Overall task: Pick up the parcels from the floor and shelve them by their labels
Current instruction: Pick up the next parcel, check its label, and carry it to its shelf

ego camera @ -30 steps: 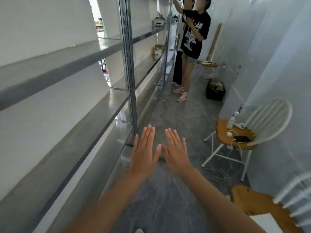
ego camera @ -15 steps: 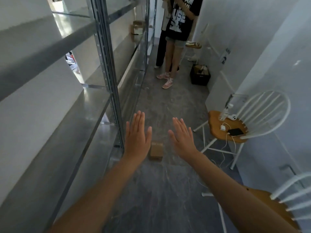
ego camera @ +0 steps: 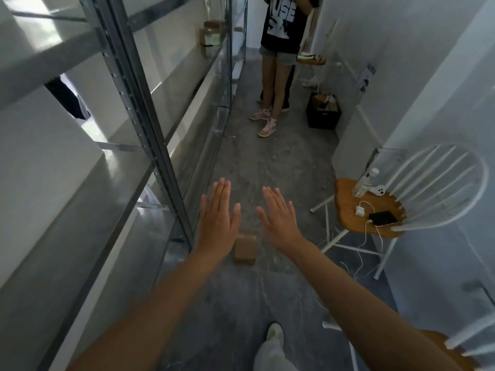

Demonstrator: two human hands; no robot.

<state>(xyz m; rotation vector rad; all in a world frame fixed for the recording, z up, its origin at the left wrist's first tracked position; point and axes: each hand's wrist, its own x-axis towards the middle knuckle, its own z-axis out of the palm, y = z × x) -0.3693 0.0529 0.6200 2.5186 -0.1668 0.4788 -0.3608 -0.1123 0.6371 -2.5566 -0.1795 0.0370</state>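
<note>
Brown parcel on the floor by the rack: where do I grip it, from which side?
Probably from above: the parcel lies flat on the floor, so only its top and sides are free. Grip across its left and right side faces.

Open floor (ego camera: 267, 167) around parcel (ego camera: 245, 249); shelf upright (ego camera: 146, 124) left, chair (ego camera: 345, 200) right.

Parcel (ego camera: 246, 250) partly behind left hand (ego camera: 218, 223)

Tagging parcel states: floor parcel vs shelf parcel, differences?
The floor parcel lies on the concrete floor; the shelf parcel sits on the metal rack, farther down the aisle. The shelf parcel shows a pale label; the floor parcel shows none. Both are brown cardboard.
</note>
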